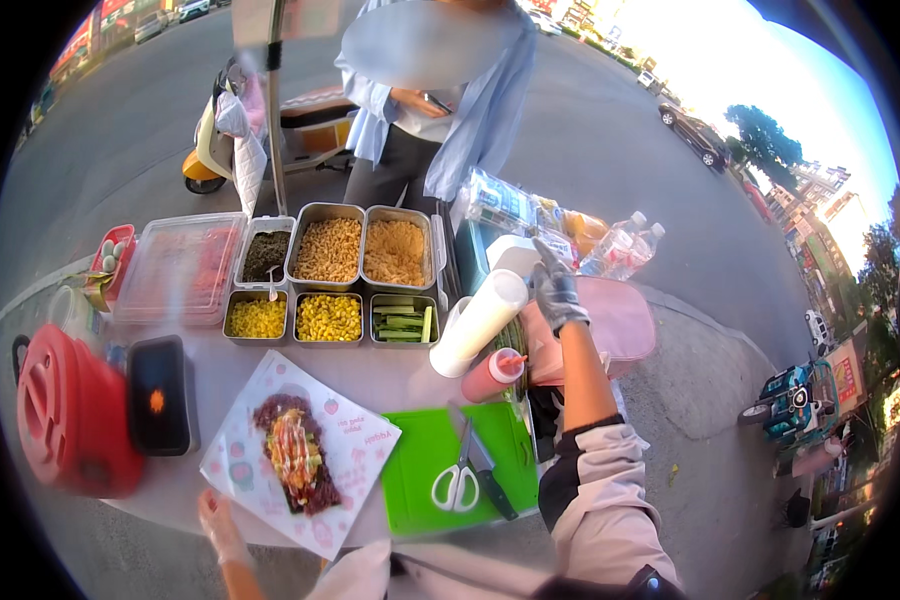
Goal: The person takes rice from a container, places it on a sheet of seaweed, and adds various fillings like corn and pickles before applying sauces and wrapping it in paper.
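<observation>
My left hand (pixel 221 529), in a thin clear glove, rests by the lower left edge of a printed paper sheet (pixel 345 450); its finger grip is unclear. On that paper lies dark purple rice (pixel 321 495) over seaweed, topped with shredded filling and streaked with pale and red sauce (pixel 296 450). My right hand (pixel 555 289), in a grey glove, reaches to the back right beside a white box (pixel 511 255). Its fingers point away from me, and whether they grip the box cannot be told. Below that arm stand a white cylinder (pixel 480 322) and a pink squeeze bottle (pixel 491 375).
Scissors (pixel 457 480) and a knife (pixel 491 480) lie on a green cutting board (pixel 412 487). Metal tubs hold corn (pixel 328 317), cucumber sticks (pixel 401 322) and crumbly toppings (pixel 328 247). At left sits a red container (pixel 75 420). Across the table stands a person (pixel 427 135) holding a phone.
</observation>
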`<action>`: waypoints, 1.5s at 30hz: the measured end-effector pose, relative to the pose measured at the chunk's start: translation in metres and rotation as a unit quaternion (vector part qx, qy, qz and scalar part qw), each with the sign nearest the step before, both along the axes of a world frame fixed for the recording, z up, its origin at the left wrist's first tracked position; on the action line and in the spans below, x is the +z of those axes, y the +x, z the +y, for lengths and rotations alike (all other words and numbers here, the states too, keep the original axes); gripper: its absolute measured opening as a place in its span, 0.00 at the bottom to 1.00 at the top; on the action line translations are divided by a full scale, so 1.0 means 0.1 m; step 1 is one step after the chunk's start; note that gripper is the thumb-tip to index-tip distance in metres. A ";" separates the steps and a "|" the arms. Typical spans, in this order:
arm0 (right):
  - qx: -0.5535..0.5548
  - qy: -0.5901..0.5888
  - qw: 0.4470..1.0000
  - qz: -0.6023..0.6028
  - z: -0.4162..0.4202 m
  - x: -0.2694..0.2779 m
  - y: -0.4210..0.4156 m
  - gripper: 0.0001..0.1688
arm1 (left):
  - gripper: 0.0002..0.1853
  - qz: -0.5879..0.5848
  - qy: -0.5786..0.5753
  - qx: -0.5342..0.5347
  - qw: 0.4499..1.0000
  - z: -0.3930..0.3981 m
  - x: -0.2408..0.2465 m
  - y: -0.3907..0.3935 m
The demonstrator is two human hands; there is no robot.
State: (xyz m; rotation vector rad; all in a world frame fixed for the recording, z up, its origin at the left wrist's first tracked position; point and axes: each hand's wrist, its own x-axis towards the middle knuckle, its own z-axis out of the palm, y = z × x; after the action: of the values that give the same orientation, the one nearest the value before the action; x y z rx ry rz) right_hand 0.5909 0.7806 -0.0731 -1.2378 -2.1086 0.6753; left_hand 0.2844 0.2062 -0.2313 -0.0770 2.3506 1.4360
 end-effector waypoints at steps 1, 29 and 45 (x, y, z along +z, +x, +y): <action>0.003 0.036 0.990 -0.138 0.18 0.05 -0.03 0.32 | 0.25 0.006 -0.012 0.003 1.000 0.06 -0.04 -0.03; 0.201 -0.025 0.973 -0.115 -3.74 -1.82 -0.35 0.21 | 0.06 0.335 -0.085 -0.052 0.937 -0.06 -0.69 -0.52; 0.103 -0.041 0.993 -0.049 -3.54 -2.02 -0.30 0.22 | 0.19 -0.074 0.237 -0.022 0.969 -0.09 -0.53 -0.12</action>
State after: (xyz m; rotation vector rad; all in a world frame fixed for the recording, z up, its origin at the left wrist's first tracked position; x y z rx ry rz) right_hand 0.5612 0.4267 -0.2750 -1.1248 -2.3331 0.8124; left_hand 0.2727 0.1969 -0.2846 -0.0019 1.8272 1.8573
